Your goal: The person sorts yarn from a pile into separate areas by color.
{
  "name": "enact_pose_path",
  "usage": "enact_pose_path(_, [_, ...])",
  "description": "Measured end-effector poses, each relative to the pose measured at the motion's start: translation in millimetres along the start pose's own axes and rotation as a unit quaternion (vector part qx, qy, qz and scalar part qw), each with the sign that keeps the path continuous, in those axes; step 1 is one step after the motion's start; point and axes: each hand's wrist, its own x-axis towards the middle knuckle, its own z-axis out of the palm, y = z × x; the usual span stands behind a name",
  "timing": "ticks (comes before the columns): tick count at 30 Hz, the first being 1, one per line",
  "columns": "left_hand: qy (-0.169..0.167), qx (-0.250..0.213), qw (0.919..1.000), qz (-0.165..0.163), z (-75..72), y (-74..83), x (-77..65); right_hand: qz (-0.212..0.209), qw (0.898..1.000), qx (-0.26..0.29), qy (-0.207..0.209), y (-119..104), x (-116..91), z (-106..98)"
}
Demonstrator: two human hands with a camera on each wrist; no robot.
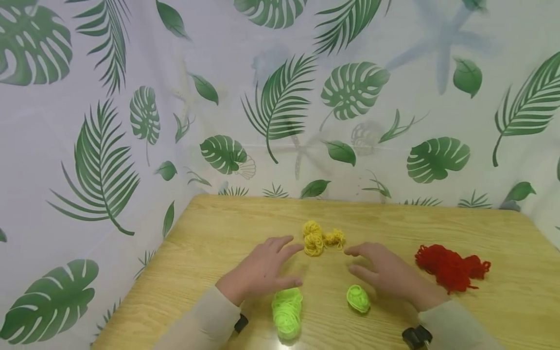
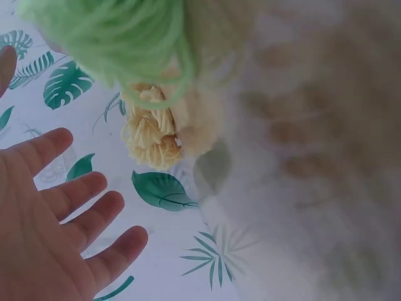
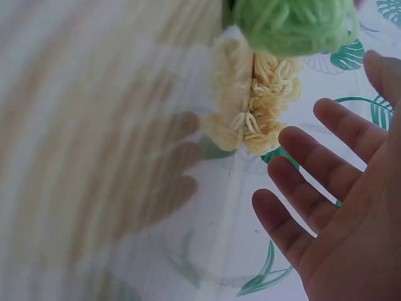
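Observation:
Yellow yarn (image 1: 313, 238) lies mid-table as a twisted bundle with a smaller clump at its right. My left hand (image 1: 264, 270) hovers left of it, fingers spread and holding nothing. To its right, my right hand (image 1: 385, 272) has loosely extended fingers, also holding nothing. A long neon green yarn skein (image 1: 287, 315) sits below my left thumb. Near my right hand is a small neon green yarn ball (image 1: 358, 298). Both wrist views show straight, parted fingers, the left hand (image 2: 62, 213) and the right hand (image 3: 332, 182), with green and yellow yarn beyond.
A loose heap of red yarn (image 1: 450, 267) lies at the right of the wooden table (image 1: 245, 214). Behind and left of the table hangs a white sheet (image 1: 183, 146) printed with green leaves. Dark straps circle both wrists.

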Motion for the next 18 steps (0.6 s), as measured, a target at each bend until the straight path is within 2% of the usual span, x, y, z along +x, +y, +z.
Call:
enact_pose_path(9, [-0.027,-0.009,0.9996,0.000,6.9,8.8,-29.0,0.004,1.000,0.021,-0.021,-5.2,-14.1,0.4])
enact_pose_path(15, [-0.061,-0.029,0.9976,-0.011,11.0,13.2,-39.4,-0.011,1.000,0.016,-0.022,-6.4,-22.3,2.4])
enact_pose_path(18, [-0.075,-0.035,0.9964,-0.020,11.9,15.2,-42.5,-0.003,0.999,0.020,-0.028,-6.7,-26.5,3.3])
